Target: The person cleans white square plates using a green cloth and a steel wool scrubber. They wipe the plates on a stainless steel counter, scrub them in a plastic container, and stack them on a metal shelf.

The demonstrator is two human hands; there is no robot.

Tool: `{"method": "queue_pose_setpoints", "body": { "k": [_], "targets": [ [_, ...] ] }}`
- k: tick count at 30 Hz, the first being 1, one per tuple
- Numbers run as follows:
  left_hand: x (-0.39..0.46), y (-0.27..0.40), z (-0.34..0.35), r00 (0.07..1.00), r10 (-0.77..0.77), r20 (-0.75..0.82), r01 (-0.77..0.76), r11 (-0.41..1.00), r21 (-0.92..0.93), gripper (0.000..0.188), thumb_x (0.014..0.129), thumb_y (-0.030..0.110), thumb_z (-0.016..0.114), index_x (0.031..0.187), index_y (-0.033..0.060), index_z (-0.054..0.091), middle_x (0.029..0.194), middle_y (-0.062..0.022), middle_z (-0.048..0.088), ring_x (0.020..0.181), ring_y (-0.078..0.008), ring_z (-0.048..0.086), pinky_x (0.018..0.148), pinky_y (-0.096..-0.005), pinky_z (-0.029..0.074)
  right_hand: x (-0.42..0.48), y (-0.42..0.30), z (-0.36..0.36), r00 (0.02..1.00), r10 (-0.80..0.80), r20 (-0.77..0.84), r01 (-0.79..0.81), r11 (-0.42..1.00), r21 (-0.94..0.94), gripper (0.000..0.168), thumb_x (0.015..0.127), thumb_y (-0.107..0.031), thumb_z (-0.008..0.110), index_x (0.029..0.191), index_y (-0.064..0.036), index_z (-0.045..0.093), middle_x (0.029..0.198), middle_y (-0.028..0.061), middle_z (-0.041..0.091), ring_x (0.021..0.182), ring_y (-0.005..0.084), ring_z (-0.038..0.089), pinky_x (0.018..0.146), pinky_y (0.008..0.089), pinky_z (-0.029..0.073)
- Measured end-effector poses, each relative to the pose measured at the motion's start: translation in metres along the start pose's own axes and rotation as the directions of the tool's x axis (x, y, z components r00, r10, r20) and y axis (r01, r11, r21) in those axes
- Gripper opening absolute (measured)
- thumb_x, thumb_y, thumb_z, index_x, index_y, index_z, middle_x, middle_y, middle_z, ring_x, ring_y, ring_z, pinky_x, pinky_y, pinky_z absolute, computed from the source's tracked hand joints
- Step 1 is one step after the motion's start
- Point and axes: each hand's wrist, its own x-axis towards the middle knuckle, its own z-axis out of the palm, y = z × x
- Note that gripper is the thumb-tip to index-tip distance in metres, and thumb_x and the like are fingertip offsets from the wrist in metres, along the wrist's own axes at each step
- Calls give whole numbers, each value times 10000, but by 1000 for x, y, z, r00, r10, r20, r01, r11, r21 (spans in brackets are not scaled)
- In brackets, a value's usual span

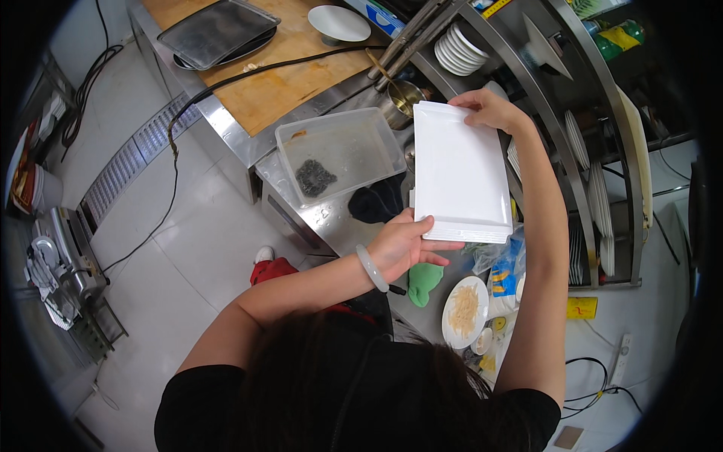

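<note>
A stack of white rectangular plates [462, 169] is held between my two hands, above the steel counter. My left hand [402, 240] grips the stack's near edge, thumb on the top plate's rim and fingers partly beneath. At the far edge, my right hand [490, 110] pinches the rim at the right corner. To the left of the plates lies a clear plastic tub [344, 152] with a dark scouring pad [315, 178] in it. A dark cloth [377, 199] sits between tub and stack. A green cloth [425, 282] lies just below my left hand.
A steel shelf rack [570, 113] with white plates [460, 51] stands at the right. An oval plate of pale shreds [465, 312] is on the near counter. A metal pot [402, 101] stands behind the tub. A black cable [271, 65] crosses the wooden board [316, 73].
</note>
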Motion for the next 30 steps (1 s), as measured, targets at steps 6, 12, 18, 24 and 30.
{"method": "queue_pose_setpoints", "body": {
  "k": [6, 12, 18, 24, 30],
  "targets": [
    [4, -2, 2, 999, -12, 33, 13, 1000, -23, 391, 919, 170, 342, 1261, 35, 209, 1268, -215, 369, 1095, -374, 460, 665, -337, 519, -2, 7, -6, 1000, 8, -1, -8, 1000, 0, 479, 597, 74, 547, 1049, -72, 602, 961, 85, 617, 885, 182, 572, 841, 277, 419],
    [8, -5, 3, 998, -28, 63, 31, 998, -53, 397, 919, 169, 343, 1270, 33, 217, 1269, -213, 369, 1103, -375, 453, 664, -337, 523, -9, 6, -13, 1000, -7, -10, 7, 1000, 1, 478, 596, 94, 548, 1047, -54, 600, 951, 83, 621, 872, 174, 575, 839, 267, 419],
    [11, -7, 3, 994, -33, 109, 44, 994, -100, 409, 920, 169, 333, 1281, 32, 200, 1283, -214, 347, 1113, -377, 441, 650, -335, 533, -16, -2, -19, 999, 12, -37, -15, 998, -61, 466, 601, 94, 552, 1040, -55, 606, 944, 85, 624, 856, 178, 582, 831, 268, 426],
    [15, -10, 0, 984, -30, 176, 55, 988, -141, 422, 919, 172, 320, 1295, 33, 189, 1292, -209, 337, 1124, -374, 430, 643, -334, 534, -16, -3, -25, 1000, -17, -22, 13, 987, -157, 455, 612, 83, 551, 1054, -17, 584, 950, 86, 615, 872, 167, 568, 832, 266, 414],
    [16, -11, -1, 985, -20, 169, 52, 980, -190, 350, 921, 173, 302, 1239, 31, 258, 1247, -200, 396, 1077, -370, 478, 632, -344, 527, -10, -11, -26, 998, -47, -31, 40, 981, -187, 479, 616, 96, 559, 1079, -28, 569, 999, 99, 608, 918, 188, 573, 848, 276, 420]
  ]
}}
